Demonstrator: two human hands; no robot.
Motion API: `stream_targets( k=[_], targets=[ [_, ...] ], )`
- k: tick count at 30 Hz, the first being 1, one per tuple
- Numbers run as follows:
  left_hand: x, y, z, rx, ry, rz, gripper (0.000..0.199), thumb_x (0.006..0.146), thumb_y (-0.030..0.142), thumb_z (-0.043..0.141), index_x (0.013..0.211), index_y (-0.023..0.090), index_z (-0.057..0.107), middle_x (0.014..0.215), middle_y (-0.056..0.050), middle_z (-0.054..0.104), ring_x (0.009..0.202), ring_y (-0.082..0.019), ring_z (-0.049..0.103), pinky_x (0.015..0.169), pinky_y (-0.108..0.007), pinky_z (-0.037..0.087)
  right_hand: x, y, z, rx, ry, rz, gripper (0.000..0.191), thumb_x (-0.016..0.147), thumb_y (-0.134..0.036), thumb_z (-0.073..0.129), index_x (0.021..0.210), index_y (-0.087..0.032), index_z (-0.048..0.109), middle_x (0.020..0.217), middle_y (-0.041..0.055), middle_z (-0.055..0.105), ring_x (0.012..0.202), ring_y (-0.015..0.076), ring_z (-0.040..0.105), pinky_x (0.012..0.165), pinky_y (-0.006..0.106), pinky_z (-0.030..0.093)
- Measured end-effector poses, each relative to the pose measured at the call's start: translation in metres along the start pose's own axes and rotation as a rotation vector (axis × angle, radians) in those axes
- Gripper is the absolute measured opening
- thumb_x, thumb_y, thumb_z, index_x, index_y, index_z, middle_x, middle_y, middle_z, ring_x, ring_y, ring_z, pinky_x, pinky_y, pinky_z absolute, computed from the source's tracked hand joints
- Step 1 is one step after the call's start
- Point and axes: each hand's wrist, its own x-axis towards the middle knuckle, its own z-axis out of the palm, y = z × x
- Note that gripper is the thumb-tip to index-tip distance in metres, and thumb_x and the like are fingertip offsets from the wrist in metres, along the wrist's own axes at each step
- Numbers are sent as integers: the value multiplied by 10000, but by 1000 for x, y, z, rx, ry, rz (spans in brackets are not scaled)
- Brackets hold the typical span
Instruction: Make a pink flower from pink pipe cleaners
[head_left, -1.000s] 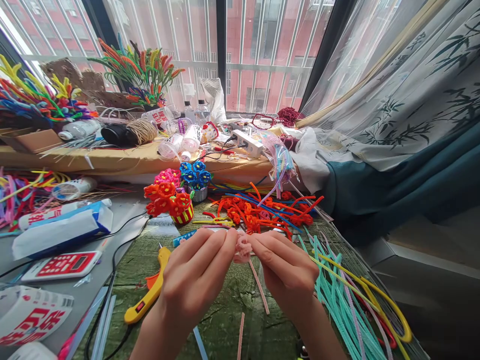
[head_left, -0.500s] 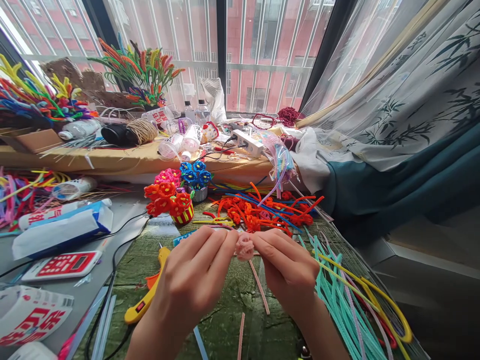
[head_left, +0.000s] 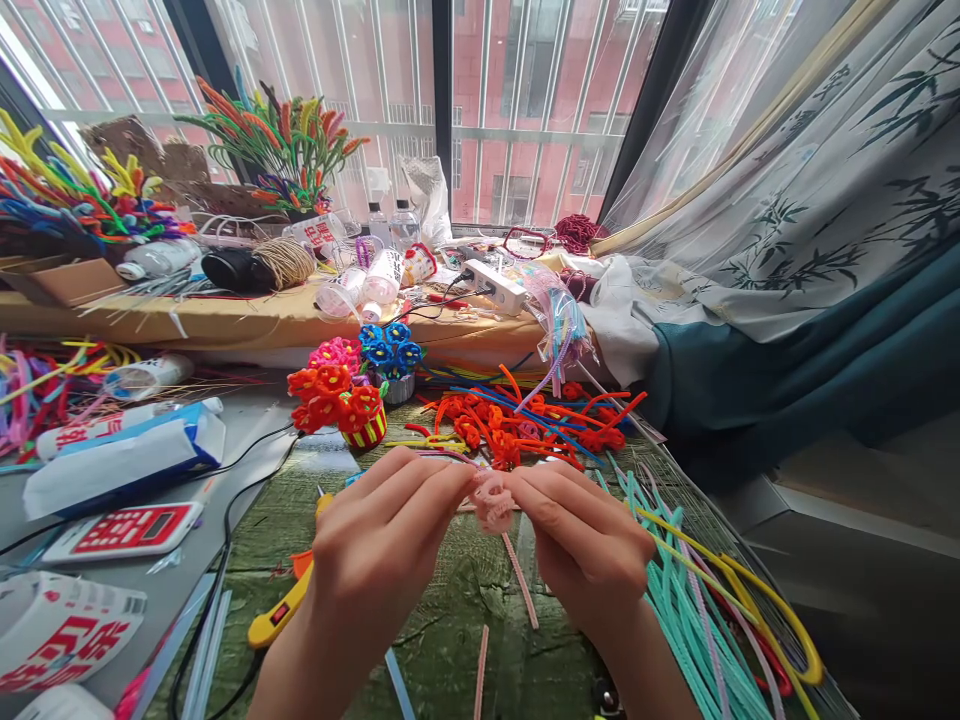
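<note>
A small pale pink coil of fuzzy pipe cleaner [head_left: 493, 503] is pinched between my two hands near the middle of the view. My left hand [head_left: 386, 545] grips its left side with fingers pressed together. On its right side, my right hand [head_left: 589, 540] closes in a similar pinch. The fingertips partly hide the coil. Beneath it, a pink pipe cleaner piece [head_left: 521, 580] lies on the green wood-patterned table [head_left: 442, 650], with another pink piece [head_left: 481, 670] nearer the front edge.
A yellow glue gun [head_left: 281, 615] lies beside my left wrist. Red pipe cleaner flowers [head_left: 480, 425] are behind my hands, with flower pots [head_left: 366, 430] to their left. Turquoise stems [head_left: 690, 620] spread at right. A calculator [head_left: 124, 530] lies at left.
My hands have moved slightly apart, the left one leftward and the right one rightward. The pink coil between them sits slightly lower and shows more of its loops.
</note>
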Motion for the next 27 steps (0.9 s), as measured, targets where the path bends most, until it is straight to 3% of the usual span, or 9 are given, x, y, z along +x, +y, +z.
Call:
stream_targets(
  k=[6, 16, 27],
  targets=[
    [-2, -4, -3, -101, -53, -3, 272, 862, 30, 573, 1073, 173, 668, 952, -66, 711, 811, -159, 601, 733, -299, 517, -1, 1, 0, 14, 44, -6, 413, 878, 7, 472, 1195, -194, 642, 878, 79, 737, 827, 208, 681, 684, 338, 568],
    [0, -5, -6, -237, -103, -15, 275, 835, 7, 600, 1045, 161, 688, 943, -54, 701, 829, -148, 581, 742, -271, 510, 1, 1, 3, 110, 64, 38, 387, 858, 40, 475, 1081, -186, 696, 811, 67, 730, 733, 185, 655, 642, 326, 545],
    [-4, -7, -3, -233, -84, 46, 300, 837, -15, 593, 1113, 90, 647, 986, -67, 719, 907, -147, 613, 816, -263, 520, -1, 2, 1, 127, 20, 41, 418, 826, 80, 458, 1067, -181, 678, 830, 71, 723, 757, 181, 640, 667, 328, 538]
  ],
)
